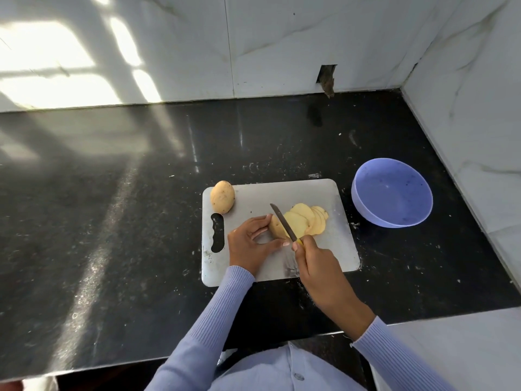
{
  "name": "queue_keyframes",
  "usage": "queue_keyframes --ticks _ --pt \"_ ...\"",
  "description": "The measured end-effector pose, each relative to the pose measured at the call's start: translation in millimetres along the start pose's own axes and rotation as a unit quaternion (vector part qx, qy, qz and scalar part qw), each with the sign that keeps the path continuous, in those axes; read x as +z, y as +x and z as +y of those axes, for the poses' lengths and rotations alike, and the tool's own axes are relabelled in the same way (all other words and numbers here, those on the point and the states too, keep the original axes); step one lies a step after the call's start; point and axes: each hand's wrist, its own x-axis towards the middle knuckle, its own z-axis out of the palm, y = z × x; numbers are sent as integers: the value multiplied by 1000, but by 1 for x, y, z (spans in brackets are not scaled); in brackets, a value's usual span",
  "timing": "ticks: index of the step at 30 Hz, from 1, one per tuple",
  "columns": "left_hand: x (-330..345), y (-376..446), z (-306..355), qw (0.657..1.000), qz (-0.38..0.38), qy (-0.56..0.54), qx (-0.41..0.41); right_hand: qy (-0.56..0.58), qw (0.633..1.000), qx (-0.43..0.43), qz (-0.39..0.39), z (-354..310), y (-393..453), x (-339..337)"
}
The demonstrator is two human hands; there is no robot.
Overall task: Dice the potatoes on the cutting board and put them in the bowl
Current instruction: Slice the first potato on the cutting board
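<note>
Black stone counter (pixel 112 221) under marble-look walls carries a grey cutting board (pixel 282 190). At the board's far-left corner lies a whole potato (pixel 222 196). Near the board's middle the left hand (pixel 248 244) pinches a potato end-piece (pixel 276 227); the right hand (pixel 318 266) grips a knife (pixel 282 221) against it. Slices (pixel 306 221) fan rightwards. Right of the board sits a lilac bowl (pixel 392 193)

A black stone counter (pixel 112 207) with pale specks carries two things directly. A grey cutting board (pixel 304 193) lies near the front edge, and a purple bowl (pixel 392 193) stands just beside its right end, not touching it.
</note>
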Motion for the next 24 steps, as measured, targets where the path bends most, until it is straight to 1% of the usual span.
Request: queue_keyframes --ticks 8,14,20,24 --pt "3 1 -3 1000 9 18 14 -26 999 17 -18 -5 -2 1" --pt "5 -1 -2 1000 18 10 16 -81 996 36 -30 -13 -3 -1" --pt "6 0 0 1000 24 -13 -9 -93 993 59 -45 -20 6 -1" --pt "4 0 1 999 13 -22 -20 -102 992 62 -39 -18 -3 1"
